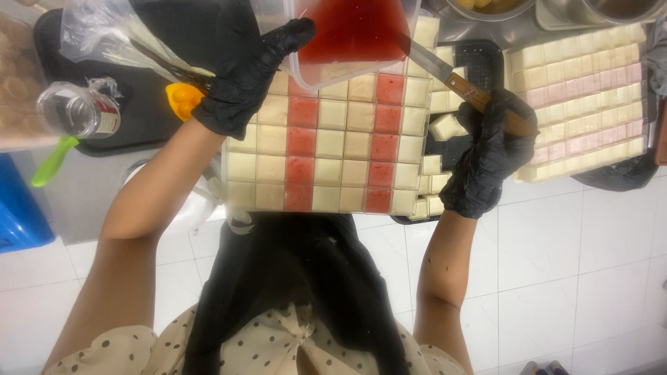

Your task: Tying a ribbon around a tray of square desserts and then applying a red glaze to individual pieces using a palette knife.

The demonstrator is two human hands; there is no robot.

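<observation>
Gripping a clear plastic tub (351, 38) of red liquid, your gloved left hand (243, 76) has its fingers curled over the tub's near-left rim, with the fingertips spread along the edge. The tub sits tilted over the far end of a slab of cut squares (326, 146), cream with two red columns running through it, which lies directly in front of you, just past your dark apron (299, 278).

Your gloved right hand (486, 156) is wrapped tight around the wooden handle of a knife (445, 73). The blade points up and to the left, and its tip meets the right wall of the tub. Under that hand, loose cream cubes (434, 187) are heaped on a dark tray (479, 62) just beside the slab.

Much is cut off. The top of the tub runs out of view, so you cannot see how full it is. The knife's tip is lost against the red liquid. Your left palm hides the slab's far-left corner.

To the left, a crumpled clear bag (104, 31), a small glass jar (76, 111) on its side, a green handle (48, 163) and a yellow piece (182, 98) lie on a dark surface. To the right, a second slab (577, 101) of cream and pale pink squares rests near the frame edge.
</observation>
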